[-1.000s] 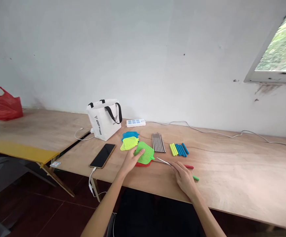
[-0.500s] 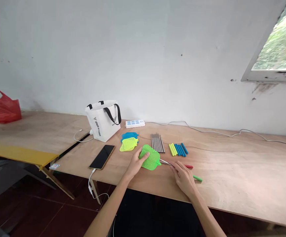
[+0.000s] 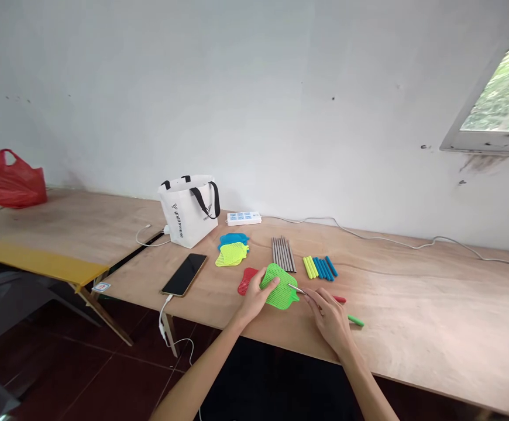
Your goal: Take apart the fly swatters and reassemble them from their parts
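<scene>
My left hand (image 3: pixel 253 299) is closed on a green mesh fly swatter head (image 3: pixel 281 287), thumb on its face, with the narrow neck pointing right. In my right hand (image 3: pixel 330 316) is a thin metal rod (image 3: pixel 297 289) whose tip overlaps the green head's face; I cannot tell whether they touch. A green handle (image 3: pixel 356 321) sticks out beyond my right hand, in line with the rod. A red swatter head (image 3: pixel 246 281) lies on the table, partly behind my left hand. A red handle (image 3: pixel 339 299) shows past my right fingers; whatever lies between the red parts is hidden.
Behind my hands lie several metal rods (image 3: pixel 283 254), yellow grips (image 3: pixel 310 267) and blue grips (image 3: pixel 325 268). Yellow (image 3: pixel 231 254) and blue swatter heads (image 3: pixel 233 238) overlap farther left. A phone (image 3: pixel 185 275), white bag (image 3: pixel 188 216) and power strip (image 3: pixel 243 218) also stand around.
The green head has shifted right relative to the rod, so the rod's tip now overlaps its face instead of meeting its neck. The red head has come into sight. The view has shifted slightly.
</scene>
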A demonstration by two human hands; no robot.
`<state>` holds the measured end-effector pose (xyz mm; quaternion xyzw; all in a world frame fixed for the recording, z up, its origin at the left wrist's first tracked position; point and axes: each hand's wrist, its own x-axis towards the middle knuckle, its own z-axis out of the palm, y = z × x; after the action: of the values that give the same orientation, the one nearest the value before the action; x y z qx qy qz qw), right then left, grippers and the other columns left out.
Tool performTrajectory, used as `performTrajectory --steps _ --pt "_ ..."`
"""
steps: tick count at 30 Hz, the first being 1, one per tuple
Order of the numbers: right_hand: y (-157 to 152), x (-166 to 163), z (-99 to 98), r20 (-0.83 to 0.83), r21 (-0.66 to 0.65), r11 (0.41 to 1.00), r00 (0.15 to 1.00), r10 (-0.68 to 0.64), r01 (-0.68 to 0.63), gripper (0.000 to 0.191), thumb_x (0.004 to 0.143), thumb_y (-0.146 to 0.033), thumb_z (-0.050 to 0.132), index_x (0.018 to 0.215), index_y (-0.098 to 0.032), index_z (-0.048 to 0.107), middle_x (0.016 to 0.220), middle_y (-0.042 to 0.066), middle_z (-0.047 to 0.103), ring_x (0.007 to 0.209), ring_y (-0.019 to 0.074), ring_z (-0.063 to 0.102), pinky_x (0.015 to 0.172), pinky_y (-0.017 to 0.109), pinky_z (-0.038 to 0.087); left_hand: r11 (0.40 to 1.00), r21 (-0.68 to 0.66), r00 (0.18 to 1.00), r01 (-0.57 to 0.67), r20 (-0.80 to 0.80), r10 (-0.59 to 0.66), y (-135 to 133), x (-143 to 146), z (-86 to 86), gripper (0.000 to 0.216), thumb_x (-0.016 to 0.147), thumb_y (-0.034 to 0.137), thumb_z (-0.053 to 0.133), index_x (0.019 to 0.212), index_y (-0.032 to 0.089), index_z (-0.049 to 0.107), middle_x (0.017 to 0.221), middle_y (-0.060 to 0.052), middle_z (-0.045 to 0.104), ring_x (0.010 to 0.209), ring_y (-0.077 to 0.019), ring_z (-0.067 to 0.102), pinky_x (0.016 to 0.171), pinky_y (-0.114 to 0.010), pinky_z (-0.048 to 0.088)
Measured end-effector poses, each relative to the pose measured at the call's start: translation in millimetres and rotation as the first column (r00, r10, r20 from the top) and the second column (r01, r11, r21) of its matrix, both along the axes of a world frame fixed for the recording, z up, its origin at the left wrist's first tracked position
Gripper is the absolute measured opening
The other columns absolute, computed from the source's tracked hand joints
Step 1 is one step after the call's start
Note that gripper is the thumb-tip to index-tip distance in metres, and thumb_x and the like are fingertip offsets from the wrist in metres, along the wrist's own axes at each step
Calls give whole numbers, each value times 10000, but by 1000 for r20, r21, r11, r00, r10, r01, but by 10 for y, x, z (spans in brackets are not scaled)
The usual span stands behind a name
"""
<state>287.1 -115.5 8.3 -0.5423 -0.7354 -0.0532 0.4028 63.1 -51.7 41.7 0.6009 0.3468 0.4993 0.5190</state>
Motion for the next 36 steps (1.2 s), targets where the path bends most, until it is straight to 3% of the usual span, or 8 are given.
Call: performTrajectory --steps 6,17,24,36 --pt "13 2 -12 -14 0 999 999 -46 46 336 1065 -354 407 1156 -232 706 918 57 703 817 195 687 732 300 515 979 -51 975 -199 93 203 70 -73 6 423 825 527 751 1050 177 676 1145 -99 711 1111 -272 645 930 -330 501" --pt "2 -12 16 25 -24 998 998 55 -54 342 1069 -330 392 1208 -260 697 925 46 701 824 178 690 691 267 514 999 31 999 -34 7 34 -19 -20 1 337 897 498 685 1057 202 673 1077 -70 721 1056 -252 664 921 -334 509" --pt "9 4 -5 -44 -6 1000 999 -13 13 316 1060 -316 407 1161 -233 695 949 55 705 855 196 682 739 292 514 986 -20 984 -167 55 168 17 -42 1 407 857 523 717 1086 191 664 1129 -94 706 1109 -273 644 935 -343 506" --pt "-7 -6 31 7 -14 999 999 37 -37 346 1068 -334 388 1137 -246 716 898 52 684 776 174 667 683 262 509 997 42 998 -62 -27 63 55 -68 -59 433 893 534 677 1151 188 655 1118 -90 716 1064 -264 663 910 -343 520"
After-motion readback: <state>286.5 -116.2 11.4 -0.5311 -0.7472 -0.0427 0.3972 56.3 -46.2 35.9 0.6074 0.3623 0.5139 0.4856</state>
